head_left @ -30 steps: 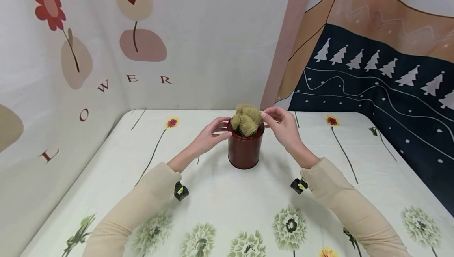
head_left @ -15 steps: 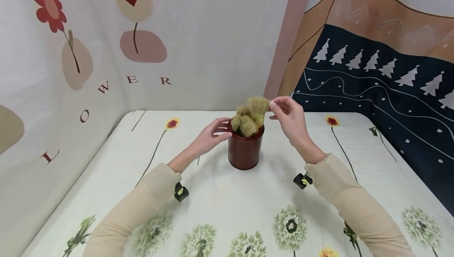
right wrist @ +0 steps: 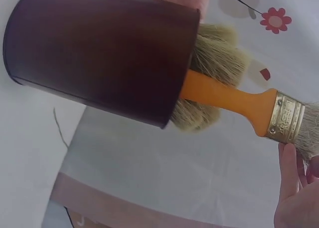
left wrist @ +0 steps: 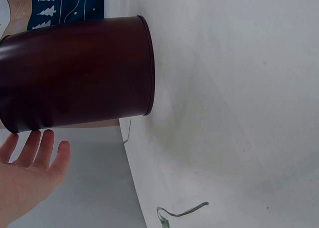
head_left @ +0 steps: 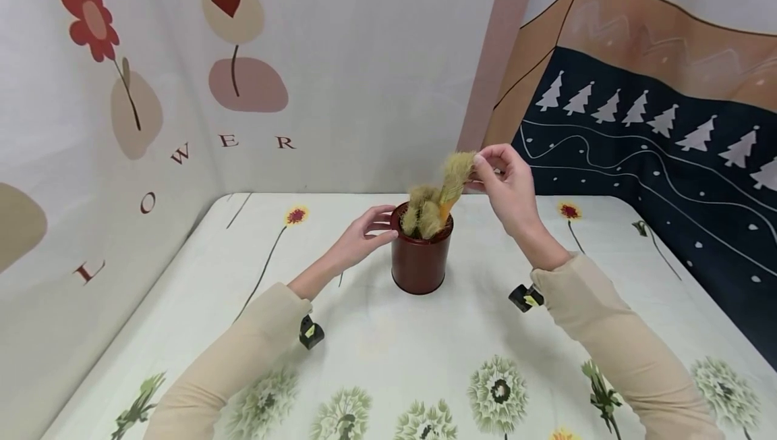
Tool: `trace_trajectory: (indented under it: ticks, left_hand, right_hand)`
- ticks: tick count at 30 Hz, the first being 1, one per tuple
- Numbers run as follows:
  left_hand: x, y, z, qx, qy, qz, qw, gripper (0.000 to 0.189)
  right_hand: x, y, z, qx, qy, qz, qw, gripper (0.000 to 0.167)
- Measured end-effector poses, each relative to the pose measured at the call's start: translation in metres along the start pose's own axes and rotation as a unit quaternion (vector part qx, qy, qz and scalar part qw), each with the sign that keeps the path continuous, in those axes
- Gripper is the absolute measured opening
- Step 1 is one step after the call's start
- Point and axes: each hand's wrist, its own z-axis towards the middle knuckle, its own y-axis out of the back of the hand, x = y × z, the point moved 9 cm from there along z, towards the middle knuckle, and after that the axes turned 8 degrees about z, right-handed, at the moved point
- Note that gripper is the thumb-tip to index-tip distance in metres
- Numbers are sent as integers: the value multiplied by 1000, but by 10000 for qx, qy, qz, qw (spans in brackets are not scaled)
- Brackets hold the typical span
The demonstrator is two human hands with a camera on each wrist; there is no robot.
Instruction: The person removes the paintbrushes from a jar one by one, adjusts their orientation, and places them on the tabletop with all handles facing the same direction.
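A dark red can [head_left: 420, 268] stands upright on the table, with several bristle heads of paintbrushes [head_left: 417, 207] showing above its rim. My left hand [head_left: 359, 239] touches the can's left side near the rim; in the left wrist view its fingertips [left wrist: 46, 135] rest against the can with fingers fairly straight. At the bristle end, my right hand [head_left: 512, 190] pinches a paintbrush [head_left: 455, 177] that leans up and right out of the can. Its orange handle [right wrist: 219, 96] and metal ferrule show in the right wrist view, the handle's lower end still hidden inside the can.
A white floral cloth [head_left: 376, 372] covers the table. Behind stands a light fabric backdrop [head_left: 364, 89] with flower prints and letters; a dark tree-patterned cloth [head_left: 637, 150] hangs on the right. Both wrists wear a small black camera [head_left: 311, 333].
My right hand has moved up and to the right, drawing one paintbrush partly out of the can, so its ferrule and orange handle now show. The left hand stays at the can.
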Motion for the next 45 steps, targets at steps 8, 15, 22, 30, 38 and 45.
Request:
trace_trajectory:
  ticks: [8, 15, 22, 30, 38, 45]
  left_hand:
    - [-1, 0, 0, 0, 5, -50, 10000, 48]
    - [1, 0, 0, 8, 10, 26, 10000, 48]
    - [0, 1, -1, 9, -16, 44, 10000, 49]
    - [0, 0, -2, -2, 33, 94, 10000, 49]
    - [-2, 1, -2, -30, -1, 79, 10000, 49]
    - [-1, 0, -2, -10, 4, 66, 10000, 49]
  right_hand:
    - [24, 13, 7, -407, 238, -57, 9989, 11]
    - [47, 32, 10, -753, 508, -547, 9944, 11]
    - [43, 44, 8, -773, 363, -721, 9937, 10]
    - [18, 52, 0, -670, -79, -860, 9940, 12]
    - [-10, 58, -9, -648, -617, -688, 9936, 15]
    - [-38, 61, -19, -447, -1025, -500, 9925, 22]
